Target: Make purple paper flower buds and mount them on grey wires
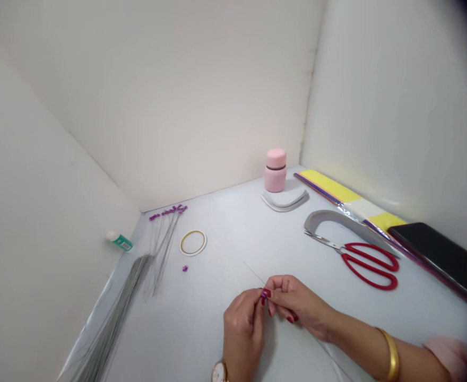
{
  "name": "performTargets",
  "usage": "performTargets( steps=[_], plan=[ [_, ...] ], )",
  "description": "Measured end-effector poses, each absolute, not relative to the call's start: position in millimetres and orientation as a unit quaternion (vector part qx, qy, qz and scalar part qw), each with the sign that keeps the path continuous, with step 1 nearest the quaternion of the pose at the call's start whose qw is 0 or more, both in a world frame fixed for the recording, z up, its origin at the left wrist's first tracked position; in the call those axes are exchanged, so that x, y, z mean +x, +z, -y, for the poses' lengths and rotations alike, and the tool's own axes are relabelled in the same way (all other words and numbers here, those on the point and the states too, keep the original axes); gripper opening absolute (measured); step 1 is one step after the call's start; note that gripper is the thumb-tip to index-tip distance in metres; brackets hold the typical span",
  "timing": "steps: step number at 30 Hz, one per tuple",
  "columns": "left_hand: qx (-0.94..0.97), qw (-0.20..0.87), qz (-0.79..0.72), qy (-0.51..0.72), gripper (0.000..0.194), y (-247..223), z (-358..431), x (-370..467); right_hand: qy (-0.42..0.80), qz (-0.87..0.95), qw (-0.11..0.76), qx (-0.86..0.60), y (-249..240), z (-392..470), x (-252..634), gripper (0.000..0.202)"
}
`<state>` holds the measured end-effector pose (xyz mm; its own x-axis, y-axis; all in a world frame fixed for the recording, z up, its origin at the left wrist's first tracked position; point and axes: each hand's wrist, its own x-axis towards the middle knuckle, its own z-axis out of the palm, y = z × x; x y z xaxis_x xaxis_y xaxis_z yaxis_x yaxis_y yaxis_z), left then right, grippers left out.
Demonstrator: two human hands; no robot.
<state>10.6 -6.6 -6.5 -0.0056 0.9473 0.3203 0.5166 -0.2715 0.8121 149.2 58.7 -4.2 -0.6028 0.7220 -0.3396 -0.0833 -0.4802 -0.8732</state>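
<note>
My left hand [242, 323] and my right hand [293, 302] meet at the lower middle of the view, fingertips pinched together. Between them is a tiny purple piece [264, 295], mostly hidden by the fingers. A thin wire [253, 270] sticks out from the fingertips toward the upper left. To the left, a small purple piece [184, 269] lies alone on the table, below a roll of narrow tape [193, 243]. Farther back are several wires with purple tips [173, 210]. A thick bundle of grey wires [116, 318] lies along the left edge.
Red-handled scissors [371, 260] lie on the right beside grey curved strips [329, 217]. Behind them are a pink jar [275, 171], white strips [285, 204], packaged coloured sheets [345, 199] and a black object [436, 254]. A green glue stick [122, 242] touches the left edge.
</note>
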Motion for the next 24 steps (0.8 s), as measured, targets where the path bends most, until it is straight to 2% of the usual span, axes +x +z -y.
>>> performTargets(
  steps=[9, 14, 17, 21, 24],
  plan=[
    [0.646, 0.207, -0.579, 0.452, 0.021, -5.4, 5.8, 14.9, 0.761, 0.481, 0.275, -0.338, -8.6, -52.5, 148.7, 0.024],
    [0.625, 0.227, -0.576, 0.475, 0.020, -8.4, 10.6, 15.9, 0.778, 0.477, 0.268, -0.309, -11.4, -55.6, 150.4, 0.025],
    [0.600, 0.246, -0.572, 0.503, 0.027, -10.1, 11.3, 16.7, 0.795, 0.465, 0.264, -0.286, -11.4, -59.8, 151.9, 0.027],
    [0.584, 0.265, -0.560, 0.524, 0.017, -7.1, 9.4, 17.2, 0.809, 0.456, 0.256, -0.268, -12.2, -62.3, 152.6, 0.028],
    [0.575, 0.278, -0.556, 0.531, 0.017, -3.7, 8.7, 17.6, 0.815, 0.451, 0.251, -0.264, -14.0, -62.2, 152.1, 0.030]
  ],
)
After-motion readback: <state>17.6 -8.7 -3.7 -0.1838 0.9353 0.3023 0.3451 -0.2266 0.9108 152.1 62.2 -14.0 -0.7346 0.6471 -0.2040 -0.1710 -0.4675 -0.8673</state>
